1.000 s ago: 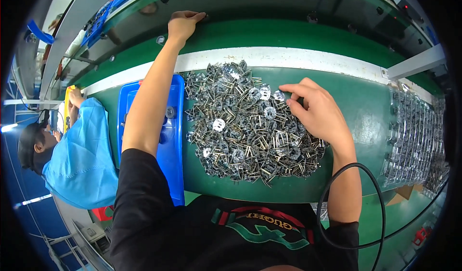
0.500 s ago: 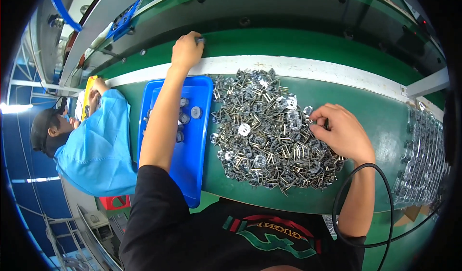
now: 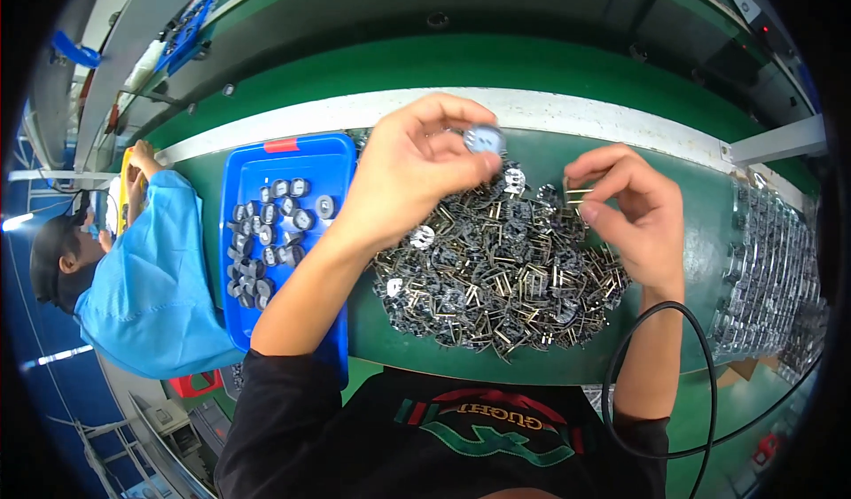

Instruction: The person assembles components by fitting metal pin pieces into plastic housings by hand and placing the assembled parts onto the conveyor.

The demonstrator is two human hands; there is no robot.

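Observation:
Between the thumb and fingers of my left hand (image 3: 399,171) is a round grey plastic cap (image 3: 485,140), held above the far edge of a heap of metal-pinned plug inserts (image 3: 496,277). To the right, my right hand (image 3: 636,215) pinches one plug insert (image 3: 576,192), its metal pins pointing left toward the cap. The two pieces are apart. Left of the heap lies a blue tray (image 3: 332,155), partly covered by my left forearm, with several grey round caps (image 3: 301,220) in it.
A green conveyor belt (image 3: 532,69) runs behind a white rail (image 3: 550,109). Clear plastic packs of parts (image 3: 767,268) line the right side. A black cable (image 3: 612,357) loops by my right forearm. A co-worker in blue (image 3: 160,277) sits at the left.
My left hand has come back from the conveyor belt with a grey cap, moving right and nearer, over the heap. My right hand has lifted a plug insert from the heap's right edge.

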